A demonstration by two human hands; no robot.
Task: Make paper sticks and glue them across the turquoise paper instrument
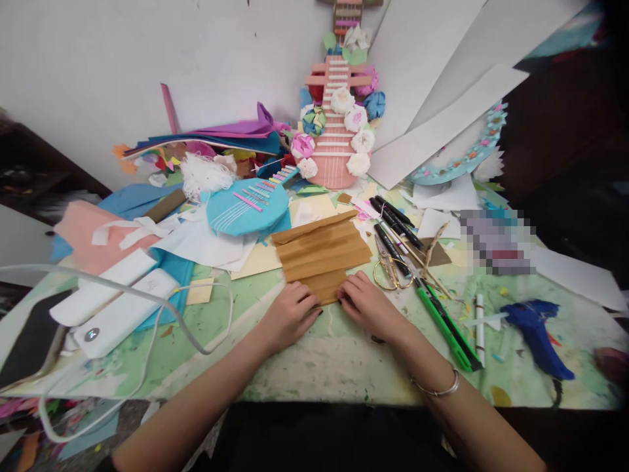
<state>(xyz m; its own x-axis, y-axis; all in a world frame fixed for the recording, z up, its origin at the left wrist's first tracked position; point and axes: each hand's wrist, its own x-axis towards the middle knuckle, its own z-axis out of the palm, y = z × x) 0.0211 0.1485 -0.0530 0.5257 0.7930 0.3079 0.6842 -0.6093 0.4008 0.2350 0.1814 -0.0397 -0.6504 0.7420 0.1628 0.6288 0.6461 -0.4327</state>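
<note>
A sheet of brown crepe paper lies in front of me, creased crosswise, with a folded strip along its far edge. My left hand is closed at the near left corner of the paper, its fingers curled on the edge. At the near right corner, my right hand pinches the edge with bent fingers. Part of the paper's near edge is hidden under the fingers. Just right of the paper lie gold-handled scissors and several black markers.
A green utility knife and a blue glue gun lie at the right. Behind the paper are a blue paper lute and a pink flowered one. White devices with a cable and a phone occupy the left.
</note>
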